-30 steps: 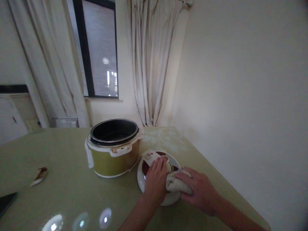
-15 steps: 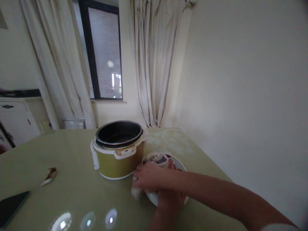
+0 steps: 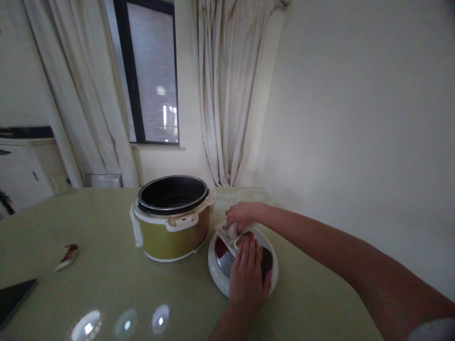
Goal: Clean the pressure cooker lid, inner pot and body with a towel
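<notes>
A round white lid [image 3: 211, 272] with a shiny metal and dark centre lies on the table. My left hand [image 3: 247, 272] rests on top of it, fingers stretched out over the middle beside the light-coloured handle. At the lid's far edge my right hand [image 3: 243, 215] is closed on a pale cloth [image 3: 232, 232], pressing it against the lid near the handle. Most of the cloth is hidden under the fingers. Just left of the lid stands a green and white electric cooker [image 3: 163, 239], uncovered, with a dark inner pot [image 3: 174, 192] in it.
The pale green table [image 3: 106, 222] is glossy and reflects several lamps. A small brown-stained white piece [image 3: 67, 255] lies at the left, behind a dark flat device [image 3: 16, 300]. Curtains [image 3: 227, 94], a window and a wall stand beyond the table.
My right hand has moved away from me with the cloth, from the lid's left side to its far edge. The crossed arms have come apart, and my left hand and the lid are uncovered.
</notes>
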